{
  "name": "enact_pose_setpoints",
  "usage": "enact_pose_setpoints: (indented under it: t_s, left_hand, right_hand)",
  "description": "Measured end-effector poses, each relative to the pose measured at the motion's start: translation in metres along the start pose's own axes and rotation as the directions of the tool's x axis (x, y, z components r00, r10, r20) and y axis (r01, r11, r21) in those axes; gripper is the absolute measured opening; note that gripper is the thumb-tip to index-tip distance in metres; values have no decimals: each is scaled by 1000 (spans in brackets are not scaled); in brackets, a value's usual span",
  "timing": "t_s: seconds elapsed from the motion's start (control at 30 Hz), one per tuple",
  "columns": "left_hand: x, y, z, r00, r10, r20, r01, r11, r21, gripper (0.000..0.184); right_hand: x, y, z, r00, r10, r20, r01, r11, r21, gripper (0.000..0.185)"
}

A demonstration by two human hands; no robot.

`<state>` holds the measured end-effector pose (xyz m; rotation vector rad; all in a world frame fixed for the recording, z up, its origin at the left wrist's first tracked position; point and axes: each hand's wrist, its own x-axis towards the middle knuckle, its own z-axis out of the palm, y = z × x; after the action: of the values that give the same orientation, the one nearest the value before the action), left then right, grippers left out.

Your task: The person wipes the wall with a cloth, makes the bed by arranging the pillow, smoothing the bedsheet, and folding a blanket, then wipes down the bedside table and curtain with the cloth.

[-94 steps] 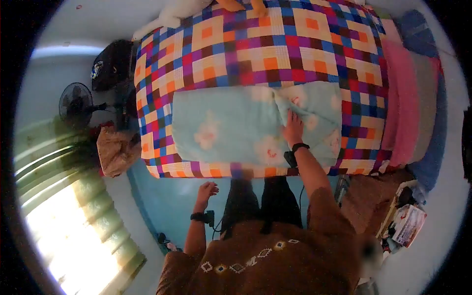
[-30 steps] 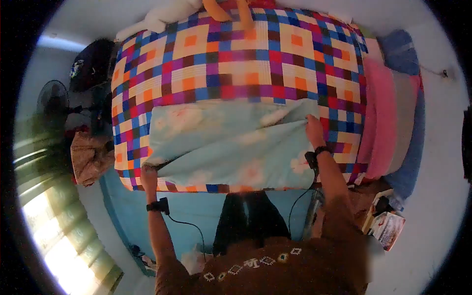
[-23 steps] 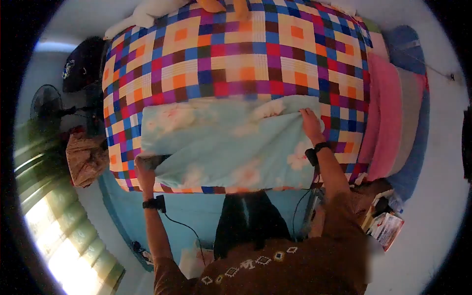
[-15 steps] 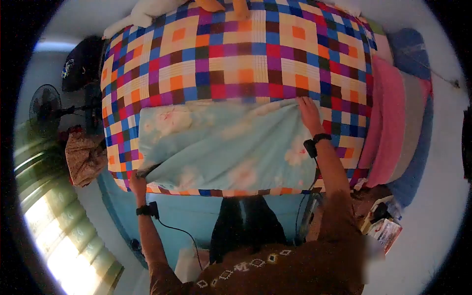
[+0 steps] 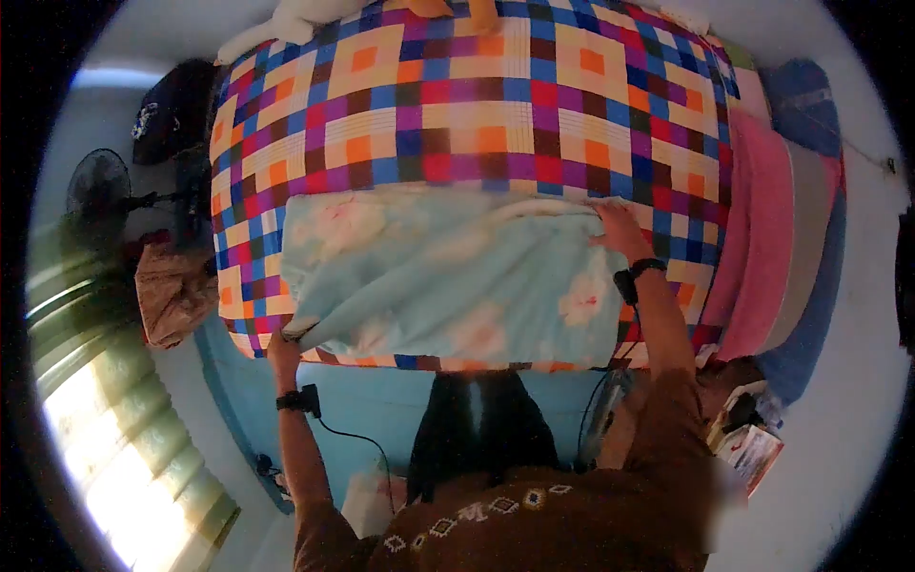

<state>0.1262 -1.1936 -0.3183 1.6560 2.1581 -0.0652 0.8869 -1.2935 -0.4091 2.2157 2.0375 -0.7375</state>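
Note:
A pale blue floral cloth (image 5: pixel 457 286), folded into a long rectangle, lies on the checkered bedspread (image 5: pixel 381 105) along the bed's near side. Creases run diagonally from its lower left corner toward the upper right. My left hand (image 5: pixel 284 348) is closed on that lower left corner, where a dark fold shows. Over at the upper right corner, my right hand (image 5: pixel 621 234) rests on the cloth with its fingers apart. Each wrist wears a black band with a small device and a cable.
Pink and grey folded bedding (image 5: pixel 758 238) lies at the bed's right side. A fan (image 5: pixel 100 186) and a brown cloth bundle (image 5: pixel 172 296) are on the left, near a bright curtained window (image 5: pixel 124 448). Part of a white plush toy (image 5: pixel 295 21) shows at the far edge.
My right hand has shifted from the cloth's upper right corner slightly down, and its fingers have spread. The upper right edge looks more rumpled. My left hand keeps its hold.

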Motion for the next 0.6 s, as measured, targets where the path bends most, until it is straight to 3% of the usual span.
enact_pose_setpoints:
  t_s: [0.03, 0.1, 0.13, 0.17, 0.23, 0.3, 0.4, 0.43, 0.53, 0.6]
  left_hand:
    - [-13, 6, -5, 984, 167, -60, -171, 984, -57, 24]
    - [-38, 15, -17, 984, 149, -102, -150, 989, -1, 21]
    - [-44, 8, -21, 982, 144, -125, -142, 990, 23, 20]
    - [-43, -18, -16, 994, 42, -102, -48, 997, -56, 20]
    - [-65, -36, -29, 983, 106, -153, -120, 989, -85, 20]
    - [-89, -75, -40, 971, 151, -187, -190, 959, -209, 19]
    - [-136, -129, -69, 946, 159, -283, -203, 970, -135, 15]
    - [-136, -182, -55, 939, 56, -340, -166, 938, -305, 13]
    - [-182, -217, -86, 958, 6, -288, -132, 897, -421, 12]
    - [-199, -233, -100, 973, -61, -225, -104, 748, -655, 10]
  right_hand:
    - [-9, -3, -3, 999, 30, 35, -29, 1000, -4, 65]
    - [-36, -15, -8, 991, 90, 102, -89, 996, -16, 48]
    - [-53, -26, -17, 998, 43, 47, -41, 998, -45, 42]
    - [-77, -39, -26, 1000, -5, -5, 5, 997, -79, 35]
    - [-128, -61, -31, 993, -62, -104, 54, 996, -71, 29]
    - [-185, -86, -29, 984, -34, -176, 34, 999, -3, 35]
    - [-272, -126, -31, 946, -18, -324, 14, 1000, -16, 48]
    - [-297, -139, -33, 922, -28, -386, 16, 999, -33, 51]
    - [-355, -178, -42, 850, -165, -500, -6, 946, -323, 47]
    - [-389, -212, -61, 856, -115, -504, -8, 972, -234, 43]
